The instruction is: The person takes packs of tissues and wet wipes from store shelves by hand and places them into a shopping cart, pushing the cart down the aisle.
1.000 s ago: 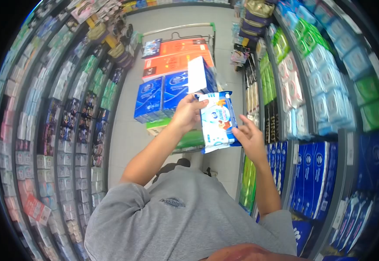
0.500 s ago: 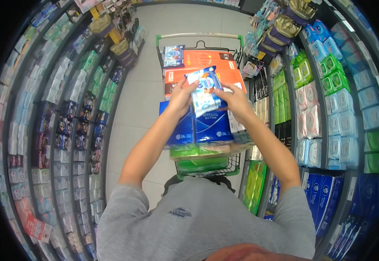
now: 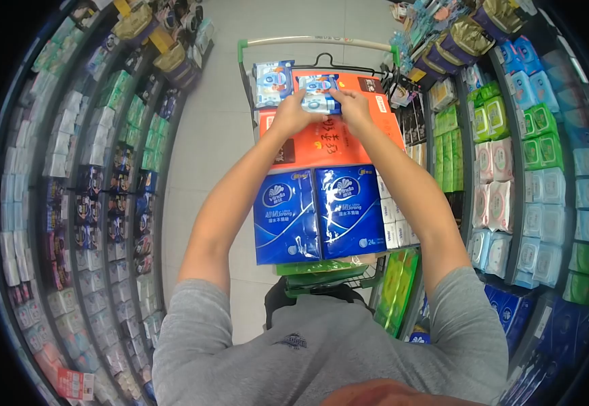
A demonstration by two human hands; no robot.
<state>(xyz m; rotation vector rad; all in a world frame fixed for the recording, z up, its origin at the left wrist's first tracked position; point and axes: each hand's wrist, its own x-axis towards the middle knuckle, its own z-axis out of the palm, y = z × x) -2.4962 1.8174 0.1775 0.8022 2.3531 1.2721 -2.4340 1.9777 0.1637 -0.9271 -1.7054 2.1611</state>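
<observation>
A blue and white pack of wet wipes lies flat over the orange packages at the cart's far end. My left hand grips its left edge and my right hand grips its right edge. Left of it rests a similar pack of wipes, close to my left fingers. Beneath my wrists is an orange package with dark lettering. Nearer to me sit two blue Vinda tissue packs, side by side. My fingertips are partly hidden by the hands and the pack.
The shopping cart has a pale bar with green ends. White packs sit right of the blue ones, with green packs below. Shelves of packaged goods line both sides, including green wipes packs. Grey floor tiles run along the left.
Both hands have carried the wipes pack away from me, from above the blue tissue packs to the orange packages, and laid it flatter. The blue packs are now fully in view.
</observation>
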